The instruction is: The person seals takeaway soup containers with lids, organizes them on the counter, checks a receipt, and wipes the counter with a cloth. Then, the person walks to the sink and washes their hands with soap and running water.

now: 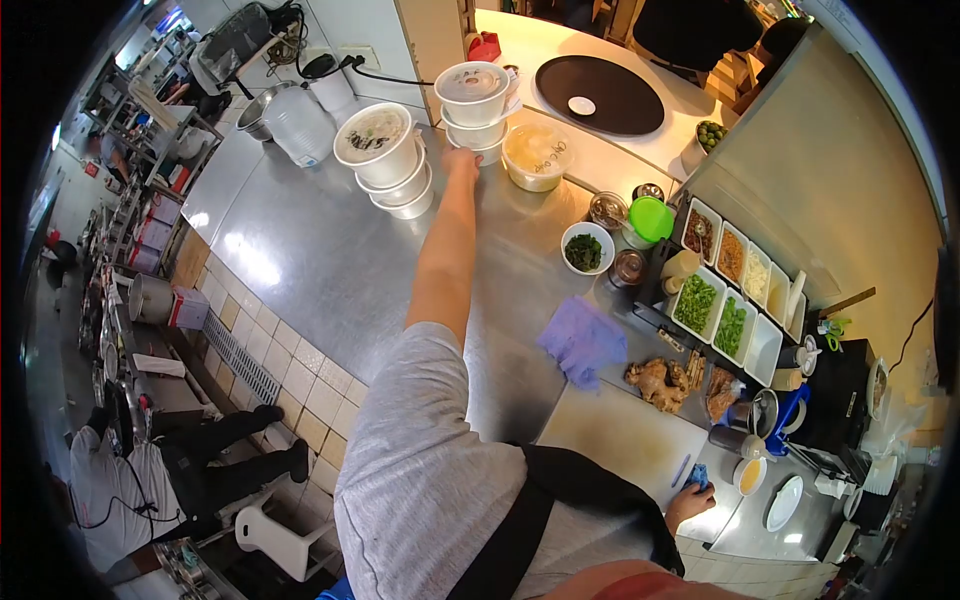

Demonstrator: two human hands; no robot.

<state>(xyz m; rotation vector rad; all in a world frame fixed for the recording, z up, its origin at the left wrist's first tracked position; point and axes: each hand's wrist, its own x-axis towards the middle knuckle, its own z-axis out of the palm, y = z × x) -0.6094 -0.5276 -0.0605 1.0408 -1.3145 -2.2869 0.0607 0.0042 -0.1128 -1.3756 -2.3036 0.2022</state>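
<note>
The left arm [447, 265] is extended nearly straight, away from the body, far beyond the white board [610, 432] and to its left. The left hand [461, 165] touches the lower part of the middle tub stack [472, 88]. Its fingers are partly hidden against the tubs; whether they are apart or together cannot be told. The right hand [690, 507] is low, just beside the board's near right corner, closed on a blue cloth [697, 479].

The middle tub stack stands upright, lidded, between the left tub stack [376, 140] and a single lidded tub [537, 158] with writing on its lid. All are beyond the board.

The tabletop [300, 215] is bare metal, with bright reflections to the left of the board. Just beyond the board lie a purple cloth [583, 340] and ginger [657, 384]; farther beyond is a bowl of dark greens [587, 248]. Beyond the board and to its right, a rack [655, 318] holds white trays of chopped ingredients. A black round tray [600, 95] rests on the white counter [508, 32], well beyond the board.

Left of the board, past the tabletop, are a tiled floor [291, 372], a white chair [277, 537] and another person [125, 485] in dark trousers.
</note>
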